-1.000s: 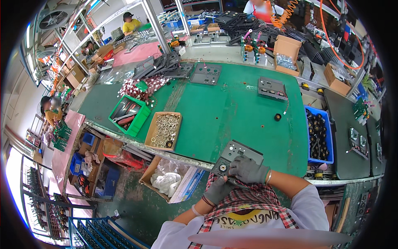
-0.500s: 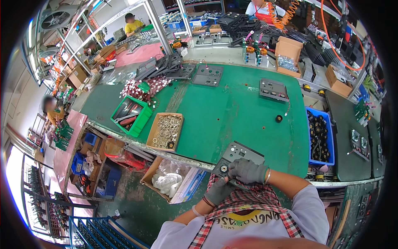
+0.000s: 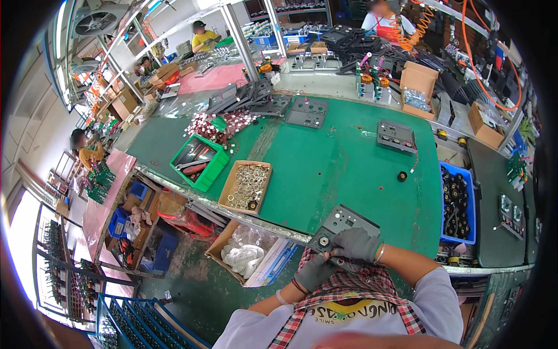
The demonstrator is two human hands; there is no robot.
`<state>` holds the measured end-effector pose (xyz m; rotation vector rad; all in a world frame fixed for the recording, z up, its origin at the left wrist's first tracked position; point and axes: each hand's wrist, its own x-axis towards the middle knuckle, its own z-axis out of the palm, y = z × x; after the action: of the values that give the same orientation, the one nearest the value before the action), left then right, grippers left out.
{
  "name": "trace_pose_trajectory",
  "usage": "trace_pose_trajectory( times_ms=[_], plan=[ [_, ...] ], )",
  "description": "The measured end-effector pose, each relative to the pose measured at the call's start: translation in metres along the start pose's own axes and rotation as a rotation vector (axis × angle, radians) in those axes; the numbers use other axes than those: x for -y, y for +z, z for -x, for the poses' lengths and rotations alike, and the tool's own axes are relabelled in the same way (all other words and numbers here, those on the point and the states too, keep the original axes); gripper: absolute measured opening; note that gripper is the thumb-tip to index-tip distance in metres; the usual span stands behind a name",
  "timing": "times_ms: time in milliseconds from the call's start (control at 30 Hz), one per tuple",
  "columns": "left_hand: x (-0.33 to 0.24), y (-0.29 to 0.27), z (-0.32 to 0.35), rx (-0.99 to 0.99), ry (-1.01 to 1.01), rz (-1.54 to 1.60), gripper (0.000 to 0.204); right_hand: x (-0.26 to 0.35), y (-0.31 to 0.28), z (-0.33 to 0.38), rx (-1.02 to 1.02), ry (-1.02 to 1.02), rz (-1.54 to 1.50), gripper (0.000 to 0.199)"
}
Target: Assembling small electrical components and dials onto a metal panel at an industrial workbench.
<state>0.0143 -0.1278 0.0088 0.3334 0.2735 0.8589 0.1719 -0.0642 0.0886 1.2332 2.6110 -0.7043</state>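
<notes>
2 hands in grey, perhaps open-tipped gloves; checked apron; pale shirt.

Readable printing stands on the chest of the wearer's pale shirt, between the straps of a red, black and white checked apron: a line of large, dark capital letters beside a yellow printed shape, with a much smaller line of capitals near its left part. Blue markings on the white side of the open carton under the bench are too small to make out as words.
</notes>
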Motion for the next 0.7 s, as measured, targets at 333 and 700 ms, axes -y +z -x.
trace_pose_trajectory(
  times_ms=[333, 700],
  plan=[
    [0.007, -0.029, -0.009, -0.011, 0.008, 0.004, 0.058, 0.01, 0.009, -0.002, -0.125, 0.204, 0.108, 0.03],
    [0.027, -0.054, -0.003, 0.009, 0.0, 0.092, 0.042, -0.001, 0.03, 0.008, -0.286, 0.026, -0.048, 0.029]
  ],
)
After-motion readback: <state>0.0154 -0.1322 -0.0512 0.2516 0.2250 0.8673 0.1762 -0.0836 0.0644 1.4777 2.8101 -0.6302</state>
